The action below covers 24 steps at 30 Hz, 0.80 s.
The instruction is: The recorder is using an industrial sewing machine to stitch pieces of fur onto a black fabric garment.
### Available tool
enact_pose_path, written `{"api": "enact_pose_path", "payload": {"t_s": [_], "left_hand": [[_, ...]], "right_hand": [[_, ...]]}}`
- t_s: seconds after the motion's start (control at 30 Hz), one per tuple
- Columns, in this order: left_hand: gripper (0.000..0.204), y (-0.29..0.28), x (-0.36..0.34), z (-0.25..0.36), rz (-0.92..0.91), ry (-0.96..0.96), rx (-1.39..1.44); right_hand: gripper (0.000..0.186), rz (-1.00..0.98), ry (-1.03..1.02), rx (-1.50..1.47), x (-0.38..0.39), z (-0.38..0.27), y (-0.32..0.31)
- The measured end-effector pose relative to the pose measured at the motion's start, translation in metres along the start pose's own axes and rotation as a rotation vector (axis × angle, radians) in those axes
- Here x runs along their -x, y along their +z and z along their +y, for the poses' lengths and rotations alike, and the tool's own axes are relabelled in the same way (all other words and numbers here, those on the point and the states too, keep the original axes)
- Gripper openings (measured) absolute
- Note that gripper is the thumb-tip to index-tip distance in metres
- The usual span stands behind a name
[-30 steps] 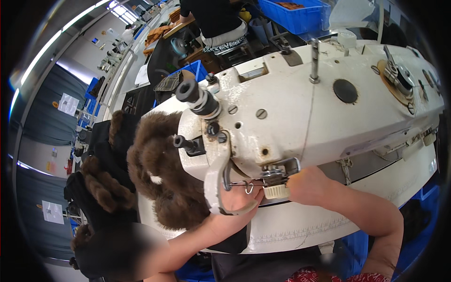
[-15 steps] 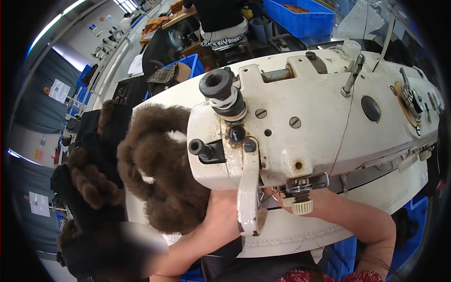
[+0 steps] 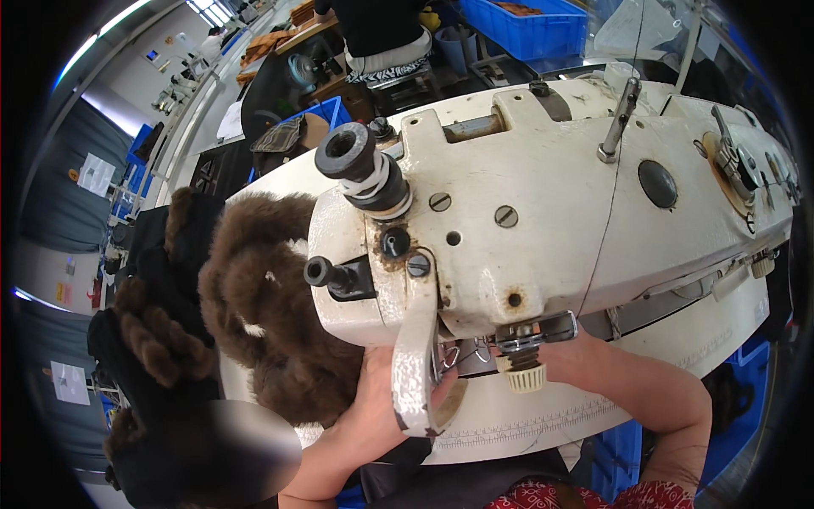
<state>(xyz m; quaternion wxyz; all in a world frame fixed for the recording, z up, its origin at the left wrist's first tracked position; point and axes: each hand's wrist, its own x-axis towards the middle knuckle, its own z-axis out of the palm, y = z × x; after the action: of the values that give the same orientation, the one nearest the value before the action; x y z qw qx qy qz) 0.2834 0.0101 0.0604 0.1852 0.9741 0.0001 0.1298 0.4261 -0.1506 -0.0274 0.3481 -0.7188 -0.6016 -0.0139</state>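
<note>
A white industrial sewing machine (image 3: pixel 526 204) fills the middle, its paint worn and rusty around the screws. Brown fluffy fur pieces (image 3: pixel 275 297) lie bunched on the white table at the left of the machine head. Against the lower edge of this fur rests my left hand (image 3: pixel 377 403), its fingers mostly hidden behind the white lever (image 3: pixel 415 365) and under the head. My right hand (image 3: pixel 564 360) reaches in from the right beneath the machine, behind the thread tension knob (image 3: pixel 526 373). Its fingers are hidden too. What either hand grips does not show.
More brown fur strips (image 3: pixel 161 335) lie on black cloth at the left. A dark thread (image 3: pixel 602 246) runs down to the machine. Blue bins (image 3: pixel 526 30) stand behind and at the lower right. A person (image 3: pixel 381 42) sits with their back turned at the far side.
The machine sits a little further left in view, as my head has shifted. The bunched fur and my left hand appear slightly further left as well. Both hands stay beneath the machine head.
</note>
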Motion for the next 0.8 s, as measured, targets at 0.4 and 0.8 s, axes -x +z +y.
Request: {"api": "enact_pose_path", "payload": {"t_s": [0.4,0.8], "left_hand": [[0.015,0.005,-0.001,-0.005,0.067,0.044,-0.003],[0.016,-0.003,-0.002,0.002,-0.045,0.004,-0.021]], "right_hand": [[0.008,-0.214,0.046,-0.042,-0.009,0.002,0.003],[0.008,-0.115,-0.009,-0.003,0.006,0.012,0.023]]}}
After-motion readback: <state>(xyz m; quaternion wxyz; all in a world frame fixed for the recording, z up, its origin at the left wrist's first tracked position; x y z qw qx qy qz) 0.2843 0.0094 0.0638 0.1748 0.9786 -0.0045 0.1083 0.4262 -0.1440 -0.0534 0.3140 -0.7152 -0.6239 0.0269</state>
